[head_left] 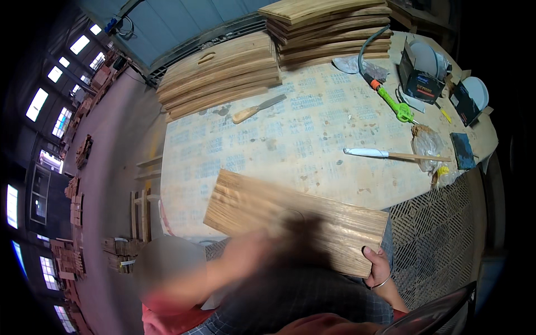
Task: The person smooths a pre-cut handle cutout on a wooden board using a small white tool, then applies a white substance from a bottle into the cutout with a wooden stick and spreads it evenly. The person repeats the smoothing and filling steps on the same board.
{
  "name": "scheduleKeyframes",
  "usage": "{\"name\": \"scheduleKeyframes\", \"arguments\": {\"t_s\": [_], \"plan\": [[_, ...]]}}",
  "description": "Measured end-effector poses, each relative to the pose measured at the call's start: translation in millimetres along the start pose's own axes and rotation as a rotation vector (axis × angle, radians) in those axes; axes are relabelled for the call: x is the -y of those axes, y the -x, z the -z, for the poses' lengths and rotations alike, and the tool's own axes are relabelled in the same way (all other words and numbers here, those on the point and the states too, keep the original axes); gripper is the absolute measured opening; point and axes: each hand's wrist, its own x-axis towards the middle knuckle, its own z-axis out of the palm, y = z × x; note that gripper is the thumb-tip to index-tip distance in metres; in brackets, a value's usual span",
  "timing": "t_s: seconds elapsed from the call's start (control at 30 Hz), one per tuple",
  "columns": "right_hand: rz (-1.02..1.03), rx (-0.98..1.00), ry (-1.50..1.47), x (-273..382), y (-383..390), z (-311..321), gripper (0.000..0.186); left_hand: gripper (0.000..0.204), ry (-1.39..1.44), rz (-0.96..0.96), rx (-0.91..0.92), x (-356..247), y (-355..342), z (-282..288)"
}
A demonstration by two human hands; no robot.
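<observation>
A brown wooden board (340, 223) with clear grain lies tilted across my lap, its far left corner over the table's near edge. My right hand (379, 268) grips its right end, the thumb on top and the fingers beneath. Smeared by motion, my left hand (251, 248) is at the board's near left edge; its fingers cannot be made out, nor whether it touches the wood. A dark shadow covers the middle of the board.
On the paper-covered table (223, 151) are two board stacks (218, 70) (329, 33), a putty knife (259, 109), a green air blow gun (396, 106) with a hose, a white-wrapped stick (368, 152) and open boxes of round discs (421, 75). A ridged mat (435, 240) covers the floor at right.
</observation>
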Motion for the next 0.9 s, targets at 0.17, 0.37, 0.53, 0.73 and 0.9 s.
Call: {"name": "scheduleKeyframes", "arguments": {"t_s": [0.17, 0.37, 0.53, 0.73, 0.9], "plan": [[-0.006, 0.001, -0.069, -1.0, 0.2, -1.2, 0.055, 0.033, 0.176, -0.072, -0.223, 8.0, 4.0, 2.3], [0.054, 0.038, -0.168, -7.1, -0.7, 5.8, 0.065, 0.034, 0.177, -0.09, -0.759, 20.7, 18.3, 6.1], [0.154, 0.035, -0.33, 5.8, -6.2, 23.8, 0.07, 0.036, 0.303, 0.077, -0.878, 50.8, 29.9, 5.8], [0.473, 0.005, -0.394, 71.2, -33.7, -23.1, 0.061, 0.039, 0.059, -0.149, -0.888, 82.8, -22.5, 1.7], [0.505, 0.341, -0.494, 134.6, -75.4, -83.9, 0.047, 0.028, -0.034, -0.166, -0.807, 104.6, -77.2, -18.0]]}}
